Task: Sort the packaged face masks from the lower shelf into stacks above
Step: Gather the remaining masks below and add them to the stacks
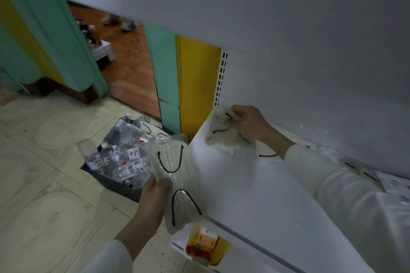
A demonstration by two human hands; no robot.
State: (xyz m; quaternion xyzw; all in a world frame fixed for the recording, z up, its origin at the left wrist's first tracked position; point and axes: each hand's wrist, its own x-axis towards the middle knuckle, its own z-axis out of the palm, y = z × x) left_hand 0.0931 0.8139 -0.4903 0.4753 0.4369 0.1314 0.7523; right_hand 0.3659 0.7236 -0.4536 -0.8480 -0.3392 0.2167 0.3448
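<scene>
My left hand (153, 197) grips a bundle of clear-wrapped white face masks with black ear loops (172, 175), held upright off the left end of the white shelf (239, 184). Far back on that shelf, by its left corner, my right hand (246, 123) is curled onto a packaged mask with black loops (218, 133) that lies on the shelf top. More packaged masks (267, 153) lie under and behind my right forearm along the back wall.
A dark bin full of plastic water bottles (119, 153) stands on the tiled floor left of the shelf. Below the shelf edge, a lower shelf holds orange and red packages (206, 241). A white upper panel (288, 40) overhangs. A doorway opens behind.
</scene>
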